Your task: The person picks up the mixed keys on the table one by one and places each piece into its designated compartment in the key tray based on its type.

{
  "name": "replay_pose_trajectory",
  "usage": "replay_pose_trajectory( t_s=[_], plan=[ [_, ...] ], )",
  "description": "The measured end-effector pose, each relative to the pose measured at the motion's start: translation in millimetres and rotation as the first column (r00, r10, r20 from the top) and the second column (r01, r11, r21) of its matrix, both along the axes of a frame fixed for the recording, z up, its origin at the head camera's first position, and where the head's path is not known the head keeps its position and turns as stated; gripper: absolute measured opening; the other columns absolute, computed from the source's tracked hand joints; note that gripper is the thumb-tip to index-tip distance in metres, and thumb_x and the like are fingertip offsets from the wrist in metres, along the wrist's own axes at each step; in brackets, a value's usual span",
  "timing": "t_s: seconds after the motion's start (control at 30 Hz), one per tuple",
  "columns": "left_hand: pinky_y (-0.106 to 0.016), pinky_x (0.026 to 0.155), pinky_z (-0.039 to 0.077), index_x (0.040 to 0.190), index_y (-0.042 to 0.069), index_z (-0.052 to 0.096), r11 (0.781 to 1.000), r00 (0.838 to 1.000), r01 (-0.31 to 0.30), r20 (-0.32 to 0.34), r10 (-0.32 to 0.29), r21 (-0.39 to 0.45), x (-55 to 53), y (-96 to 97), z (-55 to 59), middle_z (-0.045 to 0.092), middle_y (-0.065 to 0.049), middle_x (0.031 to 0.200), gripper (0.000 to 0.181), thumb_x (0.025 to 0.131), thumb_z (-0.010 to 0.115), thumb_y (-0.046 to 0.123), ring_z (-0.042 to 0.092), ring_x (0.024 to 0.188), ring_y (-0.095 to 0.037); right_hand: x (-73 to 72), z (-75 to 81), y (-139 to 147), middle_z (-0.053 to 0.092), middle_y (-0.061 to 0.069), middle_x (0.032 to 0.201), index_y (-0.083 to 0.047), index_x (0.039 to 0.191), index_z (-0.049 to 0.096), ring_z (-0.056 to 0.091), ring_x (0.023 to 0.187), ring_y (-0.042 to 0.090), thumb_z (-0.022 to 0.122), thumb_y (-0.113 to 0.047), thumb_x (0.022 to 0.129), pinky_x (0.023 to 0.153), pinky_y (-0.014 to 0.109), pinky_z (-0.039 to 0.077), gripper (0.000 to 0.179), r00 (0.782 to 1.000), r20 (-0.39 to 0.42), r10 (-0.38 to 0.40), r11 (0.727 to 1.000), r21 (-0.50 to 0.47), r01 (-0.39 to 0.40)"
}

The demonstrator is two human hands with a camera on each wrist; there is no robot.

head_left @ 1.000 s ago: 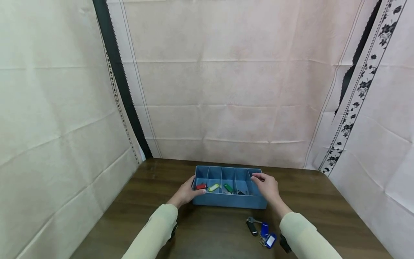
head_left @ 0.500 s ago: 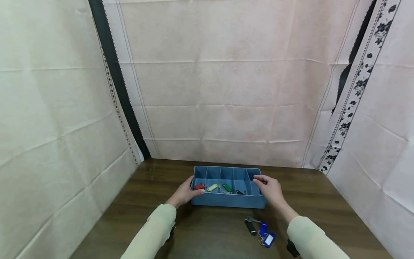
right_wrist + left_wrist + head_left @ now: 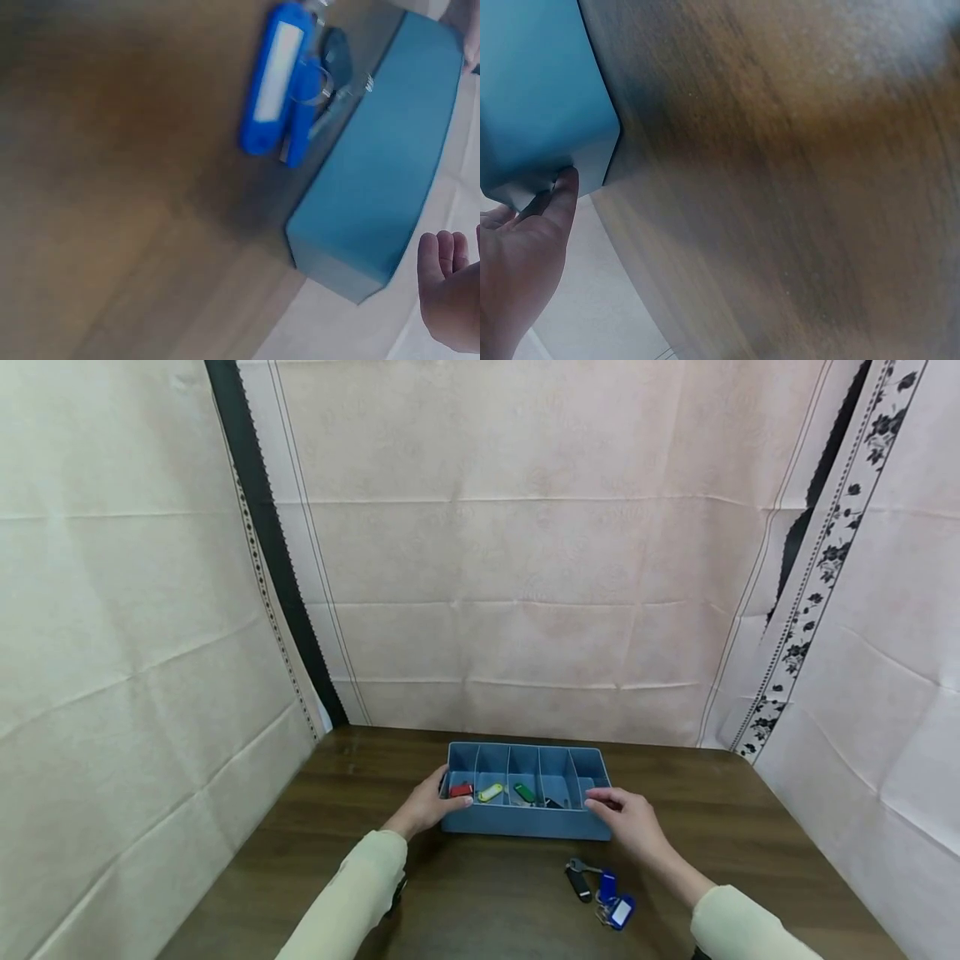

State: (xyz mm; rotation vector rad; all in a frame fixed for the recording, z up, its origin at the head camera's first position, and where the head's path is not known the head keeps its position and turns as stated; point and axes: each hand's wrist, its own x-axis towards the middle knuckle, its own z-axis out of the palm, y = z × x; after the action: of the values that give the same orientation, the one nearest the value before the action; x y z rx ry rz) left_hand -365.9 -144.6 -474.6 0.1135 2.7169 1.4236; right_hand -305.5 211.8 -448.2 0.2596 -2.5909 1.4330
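A blue compartment box point(image 3: 525, 823) stands on the wooden table. My left hand point(image 3: 426, 806) grips its left end, thumb over the front rim and fingers along the outside. Inside, from left to right, lie a red key tag point(image 3: 461, 790), a yellow one point(image 3: 491, 792), a green one point(image 3: 524, 792) and a dark one point(image 3: 552, 803), in separate compartments. The rightmost compartment shows no tag. At the box's front right corner hovers my right hand point(image 3: 630, 822), fingers loosely bent; nothing shows in it in the right wrist view, though the fingertips are partly cut off.
In front of the box's right half lie a black key tag point(image 3: 578, 884) with a key, and two blue key tags, one point(image 3: 607, 885) beside it and another point(image 3: 621, 912) nearer me. Pale cloth point(image 3: 525, 610) hangs behind the table point(image 3: 480, 893) and on both sides.
My right hand has drawn back from over the rightmost compartment toward the front right corner, its forearm moving right and nearer. My left hand keeps its grip on the box.
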Motion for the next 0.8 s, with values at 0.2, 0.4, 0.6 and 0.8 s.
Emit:
replay_pose_trajectory(
  t_s=[0.2,0.4,0.6,0.8],
  plan=[
    [-0.066,0.106,0.031,0.157,0.012,0.025,1.000,1.000,-0.001,0.004,0.001,-0.006,0.5,-0.1,-0.1,0.036,-0.019,0.155,0.092,0.087,0.074,0.047,0.036,0.138,-0.044,12.1,-14.3,3,0.072,0.004,0.105,-0.007,0.111,0.074,0.066,0.092,0.016,0.069,-0.021,0.095,0.076,0.023,0.054,0.022,0.999,-0.022,0.049,0.998,0.041,-0.048],
    [-0.066,0.106,0.031,0.157,0.013,0.025,1.000,1.000,0.002,0.003,-0.002,0.006,0.7,-1.3,-0.1,0.036,-0.018,0.155,0.098,0.083,0.075,0.053,0.036,0.138,-0.043,16.9,-28.9,5,0.070,0.003,0.103,-0.005,0.109,0.074,0.065,0.090,0.015,0.070,-0.022,0.094,0.076,0.024,0.054,0.023,0.988,0.005,0.156,0.985,0.081,-0.155],
    [-0.066,0.107,0.031,0.157,0.012,0.025,1.000,1.000,0.015,-0.005,-0.015,0.023,-1.6,-2.0,-1.2,0.036,-0.018,0.155,0.098,0.083,0.076,0.051,0.036,0.138,-0.043,14.8,-43.4,7,0.069,0.000,0.102,-0.006,0.108,0.074,0.065,0.090,0.017,0.070,-0.023,0.093,0.074,0.023,0.053,0.022,0.974,0.023,0.225,0.960,0.165,-0.226],
    [-0.066,0.107,0.031,0.157,0.012,0.024,0.999,1.000,0.030,-0.009,-0.030,0.026,-1.4,-1.3,-0.2,0.035,-0.018,0.155,0.098,0.083,0.076,0.051,0.037,0.138,-0.042,13.8,-53.0,4,0.067,-0.004,0.097,-0.008,0.102,0.075,0.063,0.085,0.010,0.072,-0.018,0.092,0.073,0.024,0.053,0.014,0.958,-0.015,0.285,0.932,0.239,-0.274]
  ],
)
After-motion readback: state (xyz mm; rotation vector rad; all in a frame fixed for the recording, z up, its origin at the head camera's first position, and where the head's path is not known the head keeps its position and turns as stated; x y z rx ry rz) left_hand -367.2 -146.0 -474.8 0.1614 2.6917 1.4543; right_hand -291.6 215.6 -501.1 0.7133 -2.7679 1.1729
